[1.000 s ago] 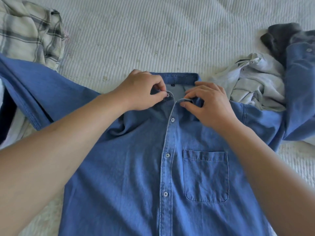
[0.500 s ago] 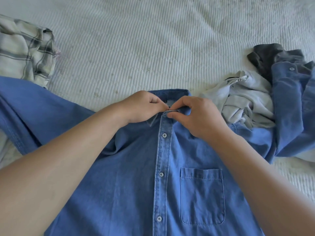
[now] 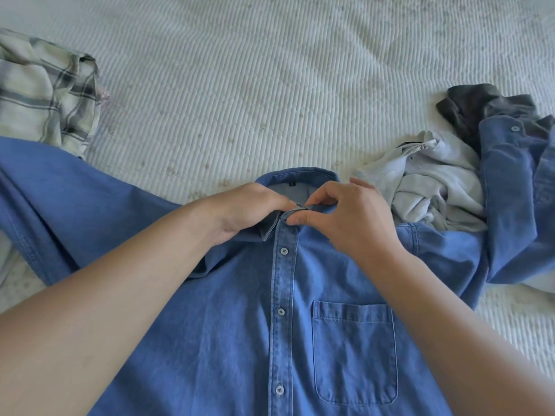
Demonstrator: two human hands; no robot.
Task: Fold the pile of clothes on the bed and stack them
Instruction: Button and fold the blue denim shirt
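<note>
Both hands pinch the collar of the blue denim button-up shirt (image 3: pixel 240 340), left hand (image 3: pixel 249 210) from nine o'clock, right hand (image 3: pixel 345 219) from three; its placket runs toward six.

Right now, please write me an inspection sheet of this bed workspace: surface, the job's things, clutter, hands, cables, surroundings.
Surface: white ribbed quilted bed cover, with faint small specks.
Job's things: blue denim button-up shirt lies flat, front up, placket buttoned, chest pocket visible; crumpled light grey garment, dark grey garment and second blue denim piece heaped at the right; green-grey plaid cloth at the left.
Clutter: nothing seen.
Hands: left hand and right hand both pinch the shirt at the collar's top button, fingers curled.
Cables: nothing seen.
Surroundings: only the bed is in view.
</note>
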